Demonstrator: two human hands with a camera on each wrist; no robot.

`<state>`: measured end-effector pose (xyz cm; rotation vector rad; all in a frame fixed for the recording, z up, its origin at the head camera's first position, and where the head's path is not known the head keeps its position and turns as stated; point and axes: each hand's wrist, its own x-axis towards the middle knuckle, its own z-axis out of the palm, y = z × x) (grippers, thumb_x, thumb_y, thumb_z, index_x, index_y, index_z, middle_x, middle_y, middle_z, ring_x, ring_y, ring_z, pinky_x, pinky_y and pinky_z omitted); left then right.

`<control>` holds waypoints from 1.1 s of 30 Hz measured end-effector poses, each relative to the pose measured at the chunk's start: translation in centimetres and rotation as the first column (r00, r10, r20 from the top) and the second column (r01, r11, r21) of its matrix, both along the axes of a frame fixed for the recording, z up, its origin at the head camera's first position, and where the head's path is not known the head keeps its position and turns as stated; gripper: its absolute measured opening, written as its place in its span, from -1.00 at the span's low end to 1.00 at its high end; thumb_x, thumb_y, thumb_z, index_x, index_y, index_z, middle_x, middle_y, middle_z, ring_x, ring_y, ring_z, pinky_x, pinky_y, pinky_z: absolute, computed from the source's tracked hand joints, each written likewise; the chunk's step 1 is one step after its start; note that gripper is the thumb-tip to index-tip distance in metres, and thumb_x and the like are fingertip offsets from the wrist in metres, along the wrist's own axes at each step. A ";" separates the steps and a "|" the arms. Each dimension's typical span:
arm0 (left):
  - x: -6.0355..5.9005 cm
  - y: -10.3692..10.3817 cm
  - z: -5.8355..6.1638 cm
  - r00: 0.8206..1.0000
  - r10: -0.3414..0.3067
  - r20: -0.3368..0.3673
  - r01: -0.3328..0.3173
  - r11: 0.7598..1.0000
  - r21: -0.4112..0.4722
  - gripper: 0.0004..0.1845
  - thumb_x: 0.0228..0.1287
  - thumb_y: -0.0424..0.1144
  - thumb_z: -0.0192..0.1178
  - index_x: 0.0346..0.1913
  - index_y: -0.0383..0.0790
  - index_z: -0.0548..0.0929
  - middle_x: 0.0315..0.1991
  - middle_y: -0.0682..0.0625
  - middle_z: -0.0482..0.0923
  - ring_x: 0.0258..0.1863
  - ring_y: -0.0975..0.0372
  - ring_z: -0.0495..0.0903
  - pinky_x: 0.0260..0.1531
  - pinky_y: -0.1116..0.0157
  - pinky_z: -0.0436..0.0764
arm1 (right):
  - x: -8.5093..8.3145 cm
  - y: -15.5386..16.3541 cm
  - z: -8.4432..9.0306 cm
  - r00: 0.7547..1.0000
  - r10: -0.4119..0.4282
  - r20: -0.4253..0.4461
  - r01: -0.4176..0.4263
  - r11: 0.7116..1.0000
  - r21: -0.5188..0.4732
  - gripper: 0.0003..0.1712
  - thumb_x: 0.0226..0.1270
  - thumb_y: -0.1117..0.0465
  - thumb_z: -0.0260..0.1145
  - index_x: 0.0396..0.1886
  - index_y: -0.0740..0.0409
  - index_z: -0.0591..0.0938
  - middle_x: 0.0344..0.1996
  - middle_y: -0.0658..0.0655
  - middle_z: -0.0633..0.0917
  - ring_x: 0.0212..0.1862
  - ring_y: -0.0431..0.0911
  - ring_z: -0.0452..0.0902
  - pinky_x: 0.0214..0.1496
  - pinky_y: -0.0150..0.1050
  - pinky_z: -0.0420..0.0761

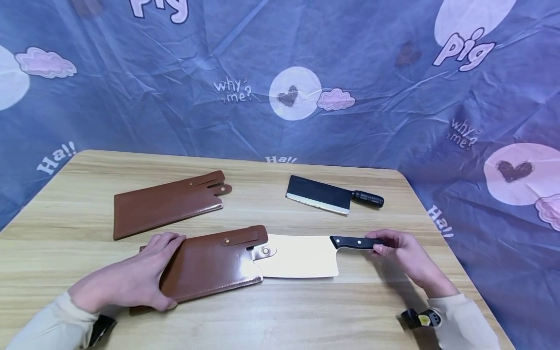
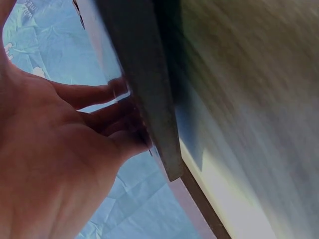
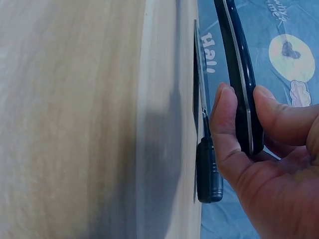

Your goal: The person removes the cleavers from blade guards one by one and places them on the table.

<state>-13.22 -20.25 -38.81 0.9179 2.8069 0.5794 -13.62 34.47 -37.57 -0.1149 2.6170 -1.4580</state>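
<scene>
Two hands work: your left hand (image 1: 131, 277) presses the brown leather sheath (image 1: 210, 262) flat, and your right hand (image 1: 404, 255) pinches the cleaver (image 1: 306, 253) handle. Two cleavers and two sheaths lie on the worktop (image 1: 280, 311).

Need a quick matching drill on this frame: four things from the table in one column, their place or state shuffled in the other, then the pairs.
Things:
1. near sheath
2. far sheath
3. pale cleaver
4. dark cleaver

Places or states:
A. lies bare near the back edge of the table, untouched
B. blade partly inside a sheath, handle pinched by the right hand
C. lies empty at the back left
D. held down at its end by the left hand

Pairs: 1-D, 2-C, 3-B, 4-A
</scene>
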 end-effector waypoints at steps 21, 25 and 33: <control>-0.2 -1.1 -0.2 1.000 0.012 -0.001 -0.012 1.000 0.018 0.30 -0.46 0.12 0.59 0.37 -0.47 0.18 0.28 -0.23 0.15 0.24 -0.04 0.18 0.02 -0.11 0.45 | -0.1 0.8 0.1 0.996 -0.067 0.064 0.072 0.994 -0.077 -0.59 0.35 0.49 0.15 0.14 0.67 0.43 -0.22 0.28 0.69 -0.22 -0.14 0.64 -0.13 -0.35 0.59; -0.3 -1.4 -0.2 1.000 0.023 0.010 -0.024 0.999 0.032 0.29 -0.48 0.10 0.60 0.36 -0.48 0.20 0.27 -0.24 0.15 0.24 -0.07 0.17 0.03 -0.19 0.40 | 0.0 1.2 0.2 0.995 -0.080 0.068 0.085 0.994 -0.075 -0.58 0.37 0.49 0.13 0.15 0.69 0.41 -0.22 0.29 0.70 -0.22 -0.14 0.65 -0.13 -0.34 0.60; -0.4 -2.1 -0.4 0.999 0.030 0.015 -0.031 0.999 0.042 0.30 -0.48 0.12 0.60 0.35 -0.50 0.19 0.26 -0.27 0.15 0.25 -0.12 0.15 0.04 -0.30 0.32 | 0.4 2.4 0.0 0.991 -0.118 0.064 0.124 0.987 -0.101 -0.58 0.38 0.49 0.14 0.15 0.71 0.39 -0.26 0.14 0.71 -0.25 -0.16 0.65 -0.14 -0.36 0.60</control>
